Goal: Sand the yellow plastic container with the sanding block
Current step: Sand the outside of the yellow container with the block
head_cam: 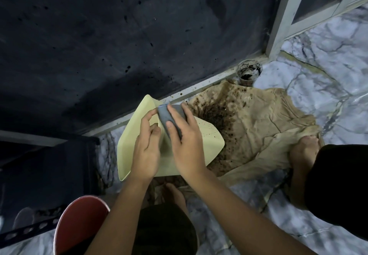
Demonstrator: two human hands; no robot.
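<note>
The pale yellow plastic container [209, 139] is held tilted above the floor in the middle of the view, with dark specks on its right face. My left hand [146, 151] grips the container's near wall, fingers curled over its rim. My right hand [186, 141] presses a grey sanding block [166, 116] against the container's upper edge, fingers spread over the block. The container's lower part is hidden behind both hands.
A stained tan cloth [258, 127] lies on the marble floor [328, 59] under the container. A dirty cup [249, 73] with dark residue stands by the dark wall [119, 35]. A red bucket [79, 221] sits at the lower left. My bare feet [302, 155] rest on the cloth.
</note>
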